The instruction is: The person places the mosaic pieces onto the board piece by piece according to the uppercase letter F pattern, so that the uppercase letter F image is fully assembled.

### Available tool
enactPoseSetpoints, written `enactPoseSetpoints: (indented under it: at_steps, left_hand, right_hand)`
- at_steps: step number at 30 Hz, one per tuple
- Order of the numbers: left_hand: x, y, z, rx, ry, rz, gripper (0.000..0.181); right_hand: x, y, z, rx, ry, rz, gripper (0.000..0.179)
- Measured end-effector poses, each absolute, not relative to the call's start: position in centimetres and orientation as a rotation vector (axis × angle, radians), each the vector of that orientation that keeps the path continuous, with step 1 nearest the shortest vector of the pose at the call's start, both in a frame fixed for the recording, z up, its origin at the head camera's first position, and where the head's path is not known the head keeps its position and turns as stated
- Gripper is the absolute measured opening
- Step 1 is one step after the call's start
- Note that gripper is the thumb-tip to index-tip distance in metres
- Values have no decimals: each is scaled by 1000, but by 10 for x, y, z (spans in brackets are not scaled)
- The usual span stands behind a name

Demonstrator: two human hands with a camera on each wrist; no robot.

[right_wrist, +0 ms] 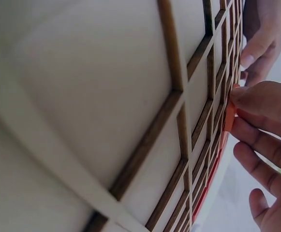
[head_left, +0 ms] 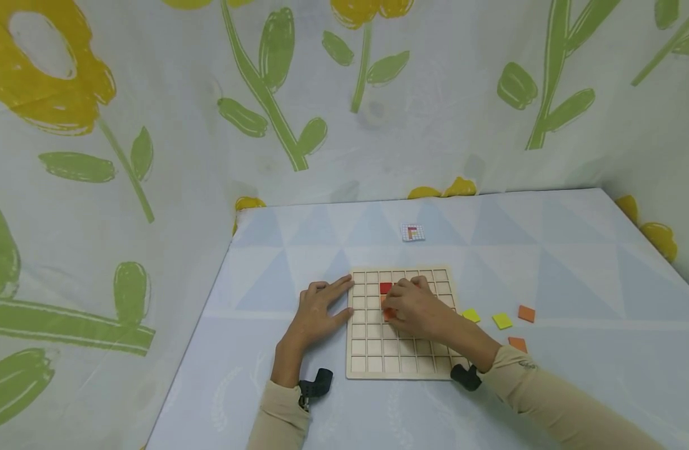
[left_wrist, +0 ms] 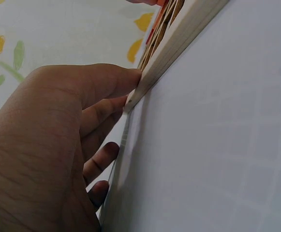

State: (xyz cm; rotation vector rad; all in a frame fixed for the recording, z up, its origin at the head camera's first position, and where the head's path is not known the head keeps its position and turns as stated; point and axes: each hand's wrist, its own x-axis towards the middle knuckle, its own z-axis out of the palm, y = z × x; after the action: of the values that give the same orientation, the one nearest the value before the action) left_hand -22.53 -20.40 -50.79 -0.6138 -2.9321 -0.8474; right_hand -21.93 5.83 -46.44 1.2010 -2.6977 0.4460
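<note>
The flat wooden board with a grid of little square pockets [head_left: 400,325] lay on the pale blue table [head_left: 574,262], close to the near edge. The left hand [head_left: 316,309] rested flat beside the board's left side, its fingers straight and touching the wooden rim, so it was pressing and not grasping. The right hand [head_left: 417,309] sat over the middle of the board, and its fingertips pinched a small orange square tile [right_wrist: 229,116] that stood tilted on its edge at a pocket. A red square tile [head_left: 385,287] already lay flat in a pocket just behind it. The orange tile could catch on the thin wooden ribs between pockets and pop out, because it was not yet flat. The board could also slide if the left hand let up, since nothing else held it. Two yellow tiles [head_left: 502,320] and two more orange tiles [head_left: 526,313] lay loose to the right of the board, and the right sleeve could sweep them away. A small picture card [head_left: 413,232] lay well behind the board. There was open table to the right and behind, but the flowered cloth wall [head_left: 153,125] stood near on the left.
</note>
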Motion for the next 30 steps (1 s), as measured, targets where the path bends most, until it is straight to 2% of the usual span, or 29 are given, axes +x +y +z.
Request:
enactPoseSetpoints:
  at_steps: [21,30]
  left_hand:
    - [-227,-203,-510,-614,-2934,-849,59]
    - [-227,-204,-511,-606,-2939,-841,59]
  right_hand:
    - [-219,58,-469,1221,-2667,400,15]
    - [-215,69,-458,1182,-2697,473,17]
